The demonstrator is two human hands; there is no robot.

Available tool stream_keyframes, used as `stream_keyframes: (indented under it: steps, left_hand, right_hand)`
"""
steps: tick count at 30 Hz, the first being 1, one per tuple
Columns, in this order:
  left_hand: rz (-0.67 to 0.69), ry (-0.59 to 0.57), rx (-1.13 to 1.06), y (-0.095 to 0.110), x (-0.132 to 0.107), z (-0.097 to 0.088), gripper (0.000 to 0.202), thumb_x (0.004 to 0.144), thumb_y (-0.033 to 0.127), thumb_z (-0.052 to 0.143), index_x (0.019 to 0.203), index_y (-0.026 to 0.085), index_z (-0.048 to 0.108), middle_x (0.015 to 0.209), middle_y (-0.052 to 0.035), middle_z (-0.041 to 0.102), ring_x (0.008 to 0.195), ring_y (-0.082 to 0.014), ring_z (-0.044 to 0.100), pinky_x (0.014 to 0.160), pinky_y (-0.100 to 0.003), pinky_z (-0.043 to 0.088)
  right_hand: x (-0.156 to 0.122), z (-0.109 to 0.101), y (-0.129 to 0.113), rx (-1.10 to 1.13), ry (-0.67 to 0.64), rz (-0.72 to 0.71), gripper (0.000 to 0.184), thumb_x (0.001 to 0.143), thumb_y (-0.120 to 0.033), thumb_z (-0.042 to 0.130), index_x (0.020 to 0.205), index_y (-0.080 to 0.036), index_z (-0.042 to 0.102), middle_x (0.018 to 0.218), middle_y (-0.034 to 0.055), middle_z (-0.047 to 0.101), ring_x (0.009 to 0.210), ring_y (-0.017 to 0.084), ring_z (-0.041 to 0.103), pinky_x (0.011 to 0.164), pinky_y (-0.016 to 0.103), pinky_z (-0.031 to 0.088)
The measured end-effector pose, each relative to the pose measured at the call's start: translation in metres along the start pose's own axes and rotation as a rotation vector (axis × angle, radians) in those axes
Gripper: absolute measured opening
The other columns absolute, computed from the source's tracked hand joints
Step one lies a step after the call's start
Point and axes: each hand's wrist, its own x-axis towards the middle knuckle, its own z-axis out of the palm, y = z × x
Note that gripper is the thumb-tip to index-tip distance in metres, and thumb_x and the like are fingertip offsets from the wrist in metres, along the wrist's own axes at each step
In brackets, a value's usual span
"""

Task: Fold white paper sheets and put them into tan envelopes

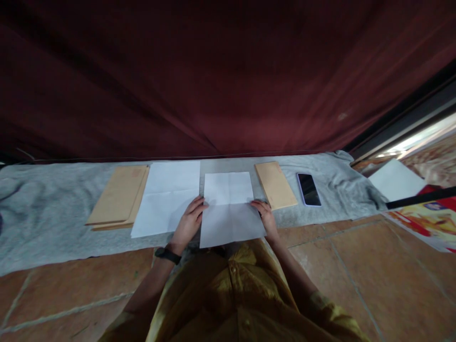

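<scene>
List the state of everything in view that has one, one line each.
Creased sheet: unfolded, held between both hands
Left hand: closed on its left edge
Right hand: closed on its right edge
White paper on the left: open, creased across, lying flat
Left brown envelopes: stacked, slightly offset
Right brown envelopes: flat, number unclear
Phone: face up, screen dark
Grey cloth: spread out, wrinkled
Wristband: fastened on left wrist

Creased dark red cloth (228, 85) fills the far side, its colour brightest toward the lower middle and dim at the upper left. Along its foot runs a long surface (39, 228) under a rumpled grey cover (342, 185). The near floor (399, 280) is terracotta-coloured tile with pale joints (356, 286). On the right, a dark frame (409, 111) slants above bright light (423, 137).
</scene>
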Motion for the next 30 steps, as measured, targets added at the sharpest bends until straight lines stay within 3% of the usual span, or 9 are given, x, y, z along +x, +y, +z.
stream_keyframes:
  steps: [7,11,14,18,23,30]
  left_hand:
    - [0.065,-0.101,-0.083,0.003,-0.007,-0.006,0.046,0.085,0.014,0.053,0.128,0.026,0.065,0.134,-0.0058,0.066,0.138,-0.026,0.049,0.117,-0.051,0.042]
    - [-0.075,-0.003,-0.076,0.006,-0.002,-0.002,0.041,0.087,0.017,0.054,0.125,0.025,0.066,0.129,-0.0071,0.068,0.125,-0.0255,0.06,0.111,-0.047,0.047]
    - [-0.188,0.031,-0.06,0.01,0.006,0.001,0.04,0.09,0.028,0.058,0.13,0.023,0.063,0.118,-0.0086,0.072,0.111,-0.026,0.066,0.103,-0.046,0.051]
    - [-0.297,0.056,-0.04,0.015,0.018,0.003,0.044,0.091,0.034,0.061,0.133,0.022,0.058,0.113,-0.0089,0.072,0.099,-0.0248,0.068,0.092,-0.04,0.054]
    - [-0.374,0.073,0.004,0.023,0.026,0.005,0.051,0.09,0.034,0.059,0.138,0.02,0.054,0.089,-0.0033,0.071,0.08,-0.0222,0.067,0.077,-0.035,0.054]
    - [-0.393,0.079,0.042,0.027,0.023,0.009,0.06,0.09,0.034,0.059,0.148,0.021,0.045,0.077,0.0013,0.067,0.07,-0.0191,0.064,0.071,-0.031,0.051]
  right_hand:
    - [-0.004,0.0,-0.005,0.077,0.033,0.053,0.035,0.082,-0.016,0.052,0.11,-0.023,0.073,0.111,0.0072,0.073,0.107,0.025,0.065,0.098,0.041,0.049]
    - [-0.004,0.007,-0.003,0.067,0.15,0.166,0.022,0.092,-0.029,0.051,0.095,-0.022,0.072,0.097,0.0076,0.074,0.096,0.024,0.066,0.092,0.039,0.051]
    - [0.0,0.012,-0.005,0.049,0.191,0.215,0.026,0.094,-0.041,0.052,0.093,-0.021,0.069,0.094,0.0069,0.073,0.09,0.024,0.065,0.088,0.038,0.051]
    - [0.006,0.014,-0.011,0.057,0.222,0.23,0.032,0.096,-0.044,0.049,0.105,-0.02,0.068,0.092,0.0055,0.072,0.083,0.022,0.064,0.08,0.033,0.051]
    - [0.01,0.016,-0.017,0.001,0.239,0.264,0.04,0.096,-0.041,0.048,0.129,-0.021,0.06,0.083,0.0037,0.07,0.076,0.022,0.065,0.073,0.031,0.05]
    - [0.009,0.021,-0.016,-0.145,0.204,0.265,0.045,0.096,-0.037,0.047,0.137,-0.02,0.054,0.08,0.0042,0.069,0.074,0.023,0.064,0.077,0.035,0.05]
